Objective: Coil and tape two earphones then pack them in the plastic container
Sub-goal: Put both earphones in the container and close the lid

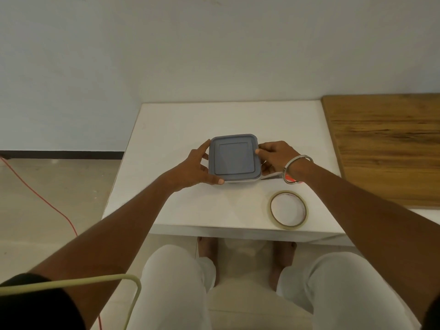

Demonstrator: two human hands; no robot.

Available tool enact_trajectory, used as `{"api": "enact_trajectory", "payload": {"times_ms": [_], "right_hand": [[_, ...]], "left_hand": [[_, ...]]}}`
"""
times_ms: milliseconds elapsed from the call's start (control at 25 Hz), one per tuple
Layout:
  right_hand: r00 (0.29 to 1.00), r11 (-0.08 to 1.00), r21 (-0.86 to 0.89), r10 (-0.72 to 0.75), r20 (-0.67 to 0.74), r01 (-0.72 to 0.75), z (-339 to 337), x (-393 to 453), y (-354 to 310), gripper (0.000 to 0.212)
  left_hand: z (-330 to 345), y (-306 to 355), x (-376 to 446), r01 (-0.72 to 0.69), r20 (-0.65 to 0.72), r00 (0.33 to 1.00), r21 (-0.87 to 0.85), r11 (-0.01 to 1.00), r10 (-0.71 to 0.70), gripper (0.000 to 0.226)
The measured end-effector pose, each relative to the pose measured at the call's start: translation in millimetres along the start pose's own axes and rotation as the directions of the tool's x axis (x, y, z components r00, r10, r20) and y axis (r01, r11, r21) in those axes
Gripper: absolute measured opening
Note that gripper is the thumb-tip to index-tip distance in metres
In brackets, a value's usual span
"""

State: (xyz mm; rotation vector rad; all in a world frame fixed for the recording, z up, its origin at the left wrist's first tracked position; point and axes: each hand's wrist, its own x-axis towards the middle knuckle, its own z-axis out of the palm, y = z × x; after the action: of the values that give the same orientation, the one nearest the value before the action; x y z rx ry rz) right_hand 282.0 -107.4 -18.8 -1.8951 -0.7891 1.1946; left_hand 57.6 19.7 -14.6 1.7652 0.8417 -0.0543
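The left hand [195, 166] clasped the left side of the plastic container [234, 158], thumb curled at its near corner, fingers along the edge. The container sat mid-desk [181, 120], its grey lid [234, 156] on. The right hand [276, 156] gripped its right side, and a tape roll [288, 209] lay nearer the desk's front edge.

A plain white wall [166, 55] fills the upper half of the view, meeting a beige tiled floor [47, 198] along a dark skirting board [62, 154]. A white tabletop [190, 125] stands against the wall, and a brown wooden board [385, 148] with visible grain lies just beside it on the right. A thin red cable [35, 186] trails across the floor at left. Light is soft and even.
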Motion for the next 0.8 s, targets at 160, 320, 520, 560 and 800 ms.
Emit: {"api": "enact_trajectory", "payload": {"times_ms": [160,320,520,560,800], "right_hand": [[0.994,0.998,0.04,0.051,0.099,-0.055,-1.7,-3.6,-1.9,0.035],[0.985,0.995,0.039,0.081,0.151,-0.088,3.0,-9.2,-7.9,0.043],[0.982,0.996,0.028,0.078,0.172,-0.084,3.4,-7.5,-7.9,0.044],[0.982,0.996,0.025,0.075,0.172,-0.08,2.8,-6.2,-7.6,0.045],[0.99,1.0,0.0,0.03,0.141,-0.031,3.6,-6.9,-8.1,0.046]], "left_hand": [[-2.3,-7.0,-0.3,-0.006,0.025,1.0,-0.041,0.999,0.007,0.116],[-2.6,-9.0,-0.7,0.025,0.029,0.999,-0.118,0.993,-0.022,0.121],[1.1,-5.6,-5.2,0.043,0.046,0.998,-0.211,0.977,-0.034,0.115],[0.9,-5.7,-4.3,0.043,0.046,0.998,-0.224,0.974,-0.033,0.115],[-1.2,-1.2,-0.7,0.058,0.03,0.998,-0.239,0.969,-0.052,0.115]]}}
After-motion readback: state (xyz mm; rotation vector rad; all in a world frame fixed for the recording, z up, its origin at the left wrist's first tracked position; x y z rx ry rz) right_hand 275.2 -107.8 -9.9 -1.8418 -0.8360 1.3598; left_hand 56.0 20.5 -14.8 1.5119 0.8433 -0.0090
